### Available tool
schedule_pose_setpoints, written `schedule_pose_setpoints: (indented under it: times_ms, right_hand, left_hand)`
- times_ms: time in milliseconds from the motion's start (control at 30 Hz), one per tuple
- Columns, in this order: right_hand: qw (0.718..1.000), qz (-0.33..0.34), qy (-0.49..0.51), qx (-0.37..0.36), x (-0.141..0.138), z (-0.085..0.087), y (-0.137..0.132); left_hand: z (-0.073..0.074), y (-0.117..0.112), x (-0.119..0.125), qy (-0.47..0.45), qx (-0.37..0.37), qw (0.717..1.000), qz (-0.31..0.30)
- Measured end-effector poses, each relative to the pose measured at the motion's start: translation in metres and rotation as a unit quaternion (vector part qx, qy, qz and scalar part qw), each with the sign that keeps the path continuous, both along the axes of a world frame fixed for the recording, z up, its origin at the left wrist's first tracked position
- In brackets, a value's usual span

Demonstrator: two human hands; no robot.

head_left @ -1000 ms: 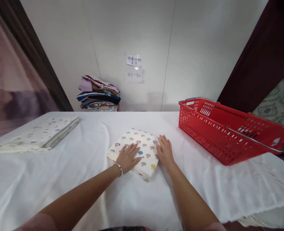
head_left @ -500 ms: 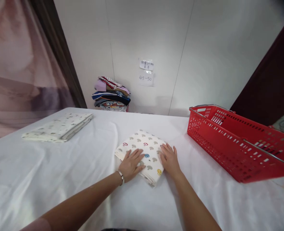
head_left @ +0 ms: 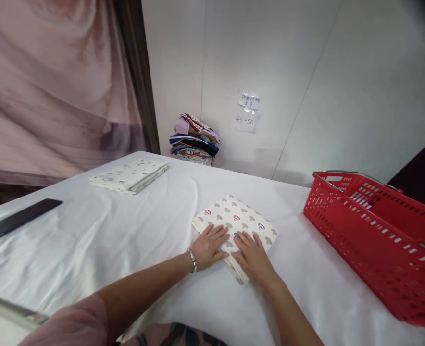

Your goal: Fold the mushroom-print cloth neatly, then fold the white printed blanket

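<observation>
From my station I see the left hand (head_left: 207,249) flat on the near left edge of the folded mushroom-print cloth (head_left: 248,222), with the right hand (head_left: 255,257) just beside it on the same cloth. On both, the fingers are slightly apart and outstretched. The cloth lies on the white-covered counter (head_left: 155,226), left of the red basket (head_left: 371,245)

We see a white-draped table (head_left: 155,226) (rather creased at left); on it lie a mushroom-print folded cloth (head_left: 246,220) near the middle, a second folded cloth (head_left: 129,175) farther back, a flat dark object (head_left: 22,218) at left and a red basket (head_left: 360,247) at right.
</observation>
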State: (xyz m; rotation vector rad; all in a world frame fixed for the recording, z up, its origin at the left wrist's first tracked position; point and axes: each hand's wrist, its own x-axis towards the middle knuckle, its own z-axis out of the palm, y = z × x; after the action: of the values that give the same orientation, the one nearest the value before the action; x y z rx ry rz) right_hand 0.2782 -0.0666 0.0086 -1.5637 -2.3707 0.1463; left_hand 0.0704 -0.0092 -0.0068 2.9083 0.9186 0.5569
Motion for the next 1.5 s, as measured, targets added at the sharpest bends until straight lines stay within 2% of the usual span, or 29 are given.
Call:
schedule_pose_setpoints:
  times_ms: [167, 400, 533, 767, 1033, 1167, 1367, 1500]
  right_hand:
    - [1.000, 0.005, 0.020, 0.022, 0.001, 0.001, -0.001]
    - [0.987, 0.047, 0.127, 0.082, -0.011, 0.015, -0.011]
    - [0.992, 0.037, 0.105, 0.063, -0.023, 0.018, -0.019]
    - [0.997, 0.011, 0.056, 0.046, -0.026, 0.014, -0.020]
    - [0.998, 0.015, 0.043, 0.038, -0.026, 0.012, -0.019]
    - [0.998, 0.014, 0.052, 0.026, -0.026, 0.013, -0.019]
    - [0.999, 0.009, 0.051, 0.014, -0.027, 0.014, -0.020]
    - [0.999, 0.005, 0.046, 0.009, -0.028, 0.014, -0.020]
  left_hand:
    - [-0.002, 0.001, -0.027, 0.009, 0.007, 1.000, -0.012]
    - [0.012, 0.026, -0.063, 0.008, 0.008, 0.994, 0.105]
    - [0.012, 0.041, -0.073, -0.031, 0.011, 0.989, 0.141]
    - [0.010, 0.051, -0.070, -0.057, -0.031, 0.987, 0.148]
    - [0.007, 0.056, -0.064, -0.050, -0.043, 0.976, 0.209]
    - [0.003, 0.056, -0.065, -0.080, -0.071, 0.966, 0.235]
    - [0.007, 0.056, -0.065, -0.074, -0.049, 0.974, 0.208]
    - [0.009, 0.058, -0.063, -0.100, -0.111, 0.953, 0.265]
